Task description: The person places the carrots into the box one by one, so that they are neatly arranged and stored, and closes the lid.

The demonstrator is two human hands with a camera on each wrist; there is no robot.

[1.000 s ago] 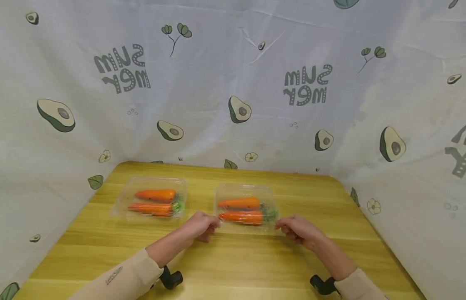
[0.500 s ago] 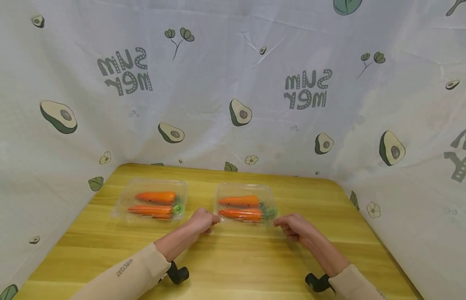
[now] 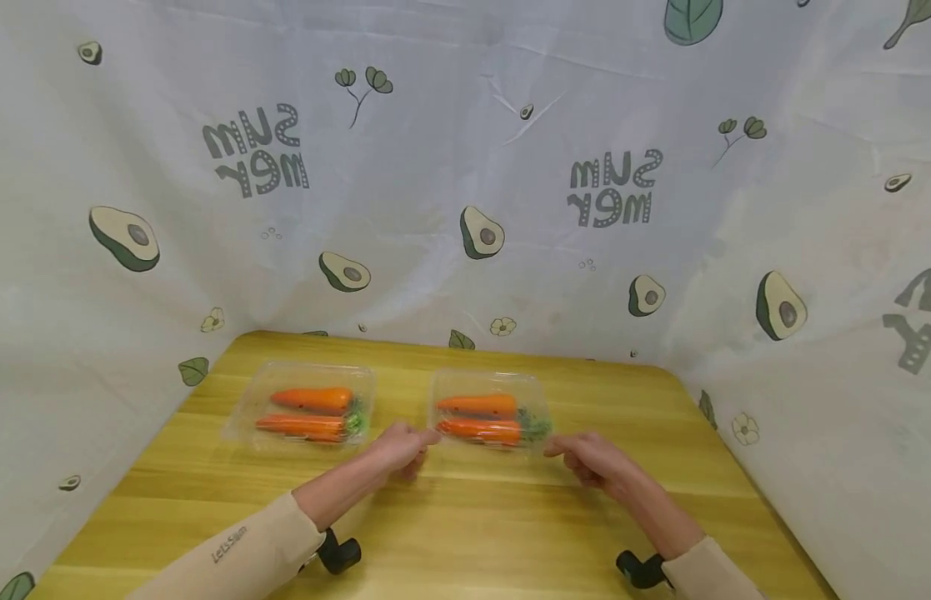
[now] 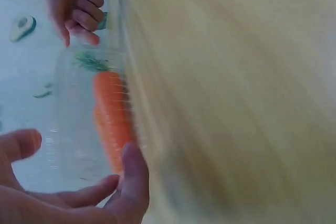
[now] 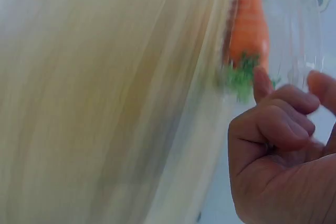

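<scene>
Two carrots, an upper one [image 3: 477,406] and a lower one [image 3: 480,431], lie in a clear plastic box [image 3: 488,381] on the wooden table. My left hand [image 3: 397,447] is at its front left corner, with a fingertip against that end and the thumb apart in the left wrist view. At the front right corner is my right hand [image 3: 591,458]. In the right wrist view its extended finger [image 5: 261,83] is by the green carrot tops [image 5: 242,77], with the other fingers bent and holding nothing. Whether that fingertip touches the box is unclear.
A similar clear box [image 3: 243,408] with orange carrots [image 3: 303,427] stands to the left. White cloth [image 3: 420,167] printed with avocados hangs behind and beside the table [image 3: 495,533]. A black wrist mount [image 3: 337,552] sits at each sleeve.
The right box has slid slightly away from me, drawing more level with the left box. My hands stay at its corners, their fingers a little straighter. The head view has tilted slightly.
</scene>
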